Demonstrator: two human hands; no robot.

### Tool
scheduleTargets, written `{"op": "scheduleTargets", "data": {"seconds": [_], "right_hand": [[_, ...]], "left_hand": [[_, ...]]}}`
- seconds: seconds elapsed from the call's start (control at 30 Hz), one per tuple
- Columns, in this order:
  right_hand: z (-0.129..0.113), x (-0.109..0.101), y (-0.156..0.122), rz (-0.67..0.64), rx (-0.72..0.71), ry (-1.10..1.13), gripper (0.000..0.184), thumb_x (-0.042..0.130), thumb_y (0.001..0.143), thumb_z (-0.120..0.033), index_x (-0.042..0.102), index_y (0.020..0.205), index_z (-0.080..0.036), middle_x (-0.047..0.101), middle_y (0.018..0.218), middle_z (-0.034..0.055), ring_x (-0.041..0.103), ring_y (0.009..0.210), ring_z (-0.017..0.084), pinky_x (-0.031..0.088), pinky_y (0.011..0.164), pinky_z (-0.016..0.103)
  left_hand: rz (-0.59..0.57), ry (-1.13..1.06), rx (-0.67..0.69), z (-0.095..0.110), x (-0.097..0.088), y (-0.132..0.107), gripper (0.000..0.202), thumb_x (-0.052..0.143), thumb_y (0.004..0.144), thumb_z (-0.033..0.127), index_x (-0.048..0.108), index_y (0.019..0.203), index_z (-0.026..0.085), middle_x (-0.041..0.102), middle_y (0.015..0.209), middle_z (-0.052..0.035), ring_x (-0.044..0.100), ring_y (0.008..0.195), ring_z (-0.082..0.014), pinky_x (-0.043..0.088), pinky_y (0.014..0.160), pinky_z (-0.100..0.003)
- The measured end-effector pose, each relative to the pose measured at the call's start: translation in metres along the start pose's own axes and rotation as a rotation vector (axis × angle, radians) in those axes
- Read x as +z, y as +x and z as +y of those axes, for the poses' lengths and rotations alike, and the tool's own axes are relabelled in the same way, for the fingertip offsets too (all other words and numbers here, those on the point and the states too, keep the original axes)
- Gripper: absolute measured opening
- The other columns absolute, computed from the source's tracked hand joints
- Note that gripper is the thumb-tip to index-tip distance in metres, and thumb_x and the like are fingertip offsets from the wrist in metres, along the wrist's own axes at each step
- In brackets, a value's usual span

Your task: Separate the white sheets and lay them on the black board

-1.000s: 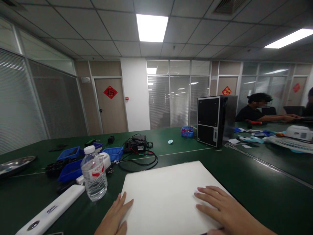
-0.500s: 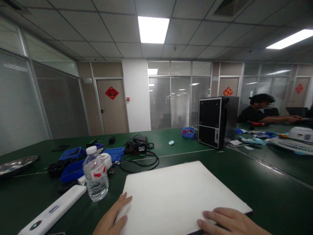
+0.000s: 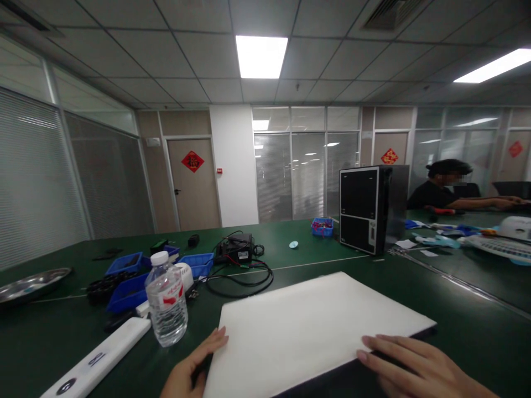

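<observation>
A flat white-topped box (image 3: 311,331) with dark sides is in front of me. My left hand (image 3: 191,362) grips its left edge, fingertips on the white top and the thumb partly hidden. At the near right edge, my right hand (image 3: 421,362) has its fingertips on the top, with the rest of the hand against the dark side. Whether the underside touches the table cannot be made out. Left of the box stands a clear water bottle (image 3: 166,307) with a white cap.
A long white device (image 3: 99,356) lies left of the bottle. Behind are blue trays (image 3: 128,293), a black power adapter with cables (image 3: 238,249) and a small blue basket (image 3: 322,228). A computer tower (image 3: 359,210) stands at the back right; a person (image 3: 446,185) sits beyond.
The box has turned and tilted slightly, and more of its dark near side shows. My right hand has moved right and up along the edge. The view has shifted a little.
</observation>
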State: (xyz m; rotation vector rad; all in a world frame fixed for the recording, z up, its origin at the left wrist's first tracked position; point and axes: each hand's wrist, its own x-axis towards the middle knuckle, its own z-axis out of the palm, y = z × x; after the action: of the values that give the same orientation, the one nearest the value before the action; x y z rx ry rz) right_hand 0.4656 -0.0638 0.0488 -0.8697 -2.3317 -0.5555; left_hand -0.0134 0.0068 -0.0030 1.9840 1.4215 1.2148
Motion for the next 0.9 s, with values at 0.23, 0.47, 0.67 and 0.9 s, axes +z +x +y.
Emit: {"op": "scheduleTargets", "data": {"seconds": [0.23,0.47,0.67,0.9], "right_hand": [[0.034,-0.023,-0.003,-0.028,-0.286,-0.262,0.037,0.06,0.092,-0.022,0.068,0.126,-0.034,0.065,0.137,0.0001,0.065,0.121,0.019,0.054,0.102,0.026],[0.044,0.018,-0.018,0.18,-0.137,-0.235,0.037,0.063,0.092,-0.02,0.066,0.129,-0.028,0.072,0.124,0.0048,0.064,0.121,0.02,0.054,0.103,0.035],[0.041,0.028,-0.02,0.263,-0.053,-0.182,0.024,0.063,0.092,-0.021,0.071,0.114,-0.024,0.073,0.113,0.0064,0.069,0.11,0.02,0.057,0.096,0.031],[0.037,0.001,0.001,0.274,-0.03,-0.22,0.027,0.071,0.085,-0.017,0.069,0.11,-0.023,0.074,0.101,0.0033,0.072,0.094,0.016,0.06,0.084,0.023]], "left_hand": [[0.009,0.163,0.361,-0.009,0.004,0.001,0.037,0.069,0.087,0.026,0.074,0.122,0.038,0.071,0.133,-0.0033,0.062,0.128,-0.0276,0.051,0.103,-0.043],[0.014,0.242,0.378,0.021,-0.009,-0.005,0.033,0.062,0.093,0.026,0.073,0.121,0.04,0.074,0.13,0.0037,0.07,0.118,-0.0211,0.054,0.099,-0.03],[0.019,0.267,0.45,0.026,-0.009,-0.009,0.034,0.062,0.093,0.025,0.072,0.121,0.041,0.076,0.127,0.0058,0.07,0.119,-0.0187,0.053,0.099,-0.025],[0.028,0.27,0.233,0.015,-0.007,-0.015,0.046,0.061,0.092,0.027,0.063,0.137,0.032,0.068,0.14,-0.0026,0.066,0.126,-0.023,0.05,0.108,-0.035]]}}
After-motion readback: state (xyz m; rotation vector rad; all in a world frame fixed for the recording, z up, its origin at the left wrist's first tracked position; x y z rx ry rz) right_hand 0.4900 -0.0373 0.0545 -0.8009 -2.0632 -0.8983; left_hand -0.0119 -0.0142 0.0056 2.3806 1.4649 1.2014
